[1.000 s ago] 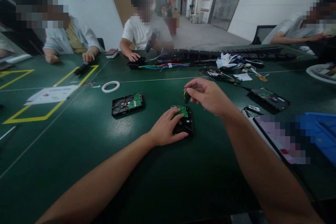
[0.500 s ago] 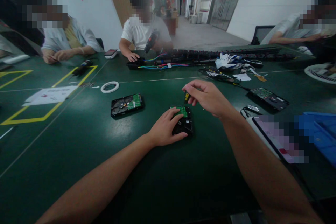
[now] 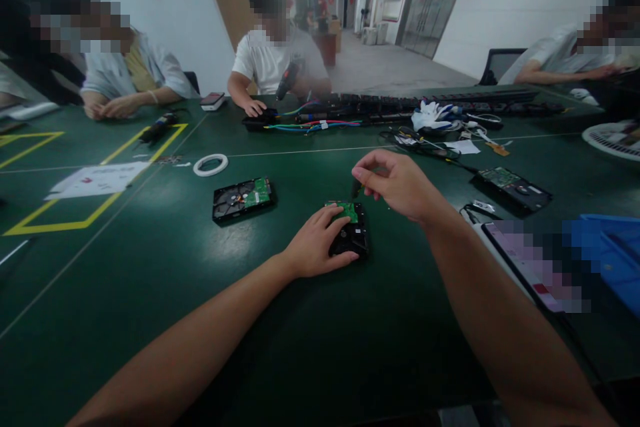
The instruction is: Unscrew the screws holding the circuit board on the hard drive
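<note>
A black hard drive with a green circuit board (image 3: 356, 239) lies flat on the dark green table (image 3: 280, 347). My left hand (image 3: 317, 243) rests over its left part, fingers spread, thumb along the near edge. Above the drive's far right corner, my right hand (image 3: 387, 183) pinches the handle of a small screwdriver (image 3: 356, 189), which points down. Its tip is too small to make out. To the left lies a second hard drive (image 3: 243, 200), board side up.
A white ring (image 3: 211, 165) and paper sheets (image 3: 95, 180) lie left. At right are another hard drive (image 3: 513, 188), a phone-like device (image 3: 525, 267) and a blue tray (image 3: 613, 257). Cable bundles (image 3: 370, 107) and white gloves (image 3: 433, 117) lie farther back. Three people sit around the table.
The screwdriver handle has turned in my right fingers, and its yellow marking shows less. My left hand stays in place on the drive.
</note>
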`<state>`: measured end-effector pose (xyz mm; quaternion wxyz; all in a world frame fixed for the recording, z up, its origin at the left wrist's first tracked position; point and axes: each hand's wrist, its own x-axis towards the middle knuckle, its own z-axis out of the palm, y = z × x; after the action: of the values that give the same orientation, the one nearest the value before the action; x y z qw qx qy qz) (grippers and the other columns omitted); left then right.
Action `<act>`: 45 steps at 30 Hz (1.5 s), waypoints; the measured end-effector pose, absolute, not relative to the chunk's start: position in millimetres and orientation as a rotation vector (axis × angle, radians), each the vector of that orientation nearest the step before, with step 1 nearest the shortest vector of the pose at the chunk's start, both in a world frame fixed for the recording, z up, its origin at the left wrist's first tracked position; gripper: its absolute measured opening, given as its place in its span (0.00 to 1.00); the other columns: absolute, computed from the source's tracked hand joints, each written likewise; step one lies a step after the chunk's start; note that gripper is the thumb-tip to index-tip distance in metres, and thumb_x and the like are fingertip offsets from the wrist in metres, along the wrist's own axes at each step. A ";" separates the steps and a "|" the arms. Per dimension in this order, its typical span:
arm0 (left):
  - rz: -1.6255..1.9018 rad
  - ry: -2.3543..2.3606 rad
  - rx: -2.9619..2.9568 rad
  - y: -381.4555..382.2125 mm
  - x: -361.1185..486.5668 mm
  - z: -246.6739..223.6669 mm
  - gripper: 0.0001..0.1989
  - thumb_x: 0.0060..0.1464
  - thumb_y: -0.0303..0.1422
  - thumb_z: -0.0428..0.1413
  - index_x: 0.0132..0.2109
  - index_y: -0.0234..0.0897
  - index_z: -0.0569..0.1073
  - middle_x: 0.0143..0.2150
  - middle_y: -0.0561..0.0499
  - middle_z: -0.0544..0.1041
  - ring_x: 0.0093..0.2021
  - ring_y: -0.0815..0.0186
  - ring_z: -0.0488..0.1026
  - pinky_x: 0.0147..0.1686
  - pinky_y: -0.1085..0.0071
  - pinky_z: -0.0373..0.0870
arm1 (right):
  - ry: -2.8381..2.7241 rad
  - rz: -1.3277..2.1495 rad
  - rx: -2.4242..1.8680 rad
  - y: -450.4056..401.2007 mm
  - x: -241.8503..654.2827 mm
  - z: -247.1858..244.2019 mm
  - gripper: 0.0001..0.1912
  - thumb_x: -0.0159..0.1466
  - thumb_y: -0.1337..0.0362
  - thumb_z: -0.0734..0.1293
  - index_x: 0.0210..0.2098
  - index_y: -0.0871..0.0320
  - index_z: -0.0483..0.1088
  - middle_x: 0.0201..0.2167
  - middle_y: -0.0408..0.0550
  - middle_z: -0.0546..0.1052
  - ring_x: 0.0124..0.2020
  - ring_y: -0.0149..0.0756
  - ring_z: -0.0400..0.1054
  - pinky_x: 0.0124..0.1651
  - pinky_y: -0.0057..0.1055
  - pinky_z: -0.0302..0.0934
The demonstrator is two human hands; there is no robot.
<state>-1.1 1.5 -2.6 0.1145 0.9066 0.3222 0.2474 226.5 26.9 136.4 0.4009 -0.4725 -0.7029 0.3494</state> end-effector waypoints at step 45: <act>0.710 0.954 2.633 0.7 -1.0 -1.0 0.41 0.64 0.58 0.63 0.74 0.41 0.65 0.75 0.35 0.64 0.77 0.36 0.59 0.75 0.35 0.62 | -1.718 0.872 -1.371 23.5 221.8 133.0 0.23 0.63 0.48 0.80 0.38 0.52 0.66 0.24 0.45 0.81 0.21 0.36 0.74 0.24 0.34 0.66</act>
<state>-1.0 0.7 -1.0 0.1260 0.9040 0.3276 0.2439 221.8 23.5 133.0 0.3789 -0.5366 -0.6723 0.3412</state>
